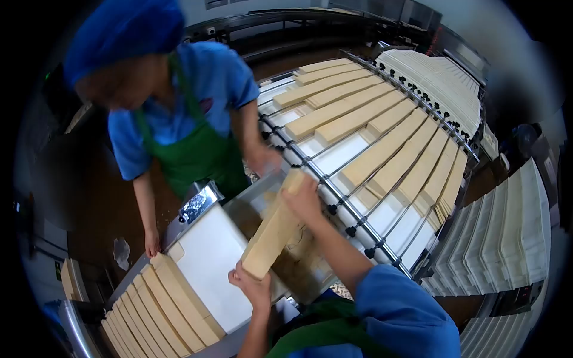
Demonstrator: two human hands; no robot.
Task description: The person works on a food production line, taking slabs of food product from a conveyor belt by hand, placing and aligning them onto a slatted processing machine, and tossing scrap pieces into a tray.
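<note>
head view, looking down on a production line. the left hand [253,287] cups the near end of a long pale block [273,230], fingers wrapped under its lower corner; the right hand [303,200] grips the far end, fingers curled over the top edge. the block is held tilted in the air between the two hands, at the centre of the frame, above a metal chute and just at 2 o'clock from the white tray [206,262].

progress, judged from the layout: the tray is partly filled. a row of about nine blocks [158,313] lies side by side at its 7 o'clock end, while the part toward 1 o'clock is bare, so much of the filling seems left. on the roller conveyor [358,173], from 12 to 3 o'clock, roughly fifteen blocks [382,152] wait in slanted lanes; the exact count is unclear at the far edge.

a co-worker in a blue shirt and green apron [197,149] stands at 10 o'clock, one hand [152,243] resting at the tray's corner, the other hand [265,160] at the conveyor's edge. stacks of white trays [507,232] stand at 3 to 4 o'clock.
</note>
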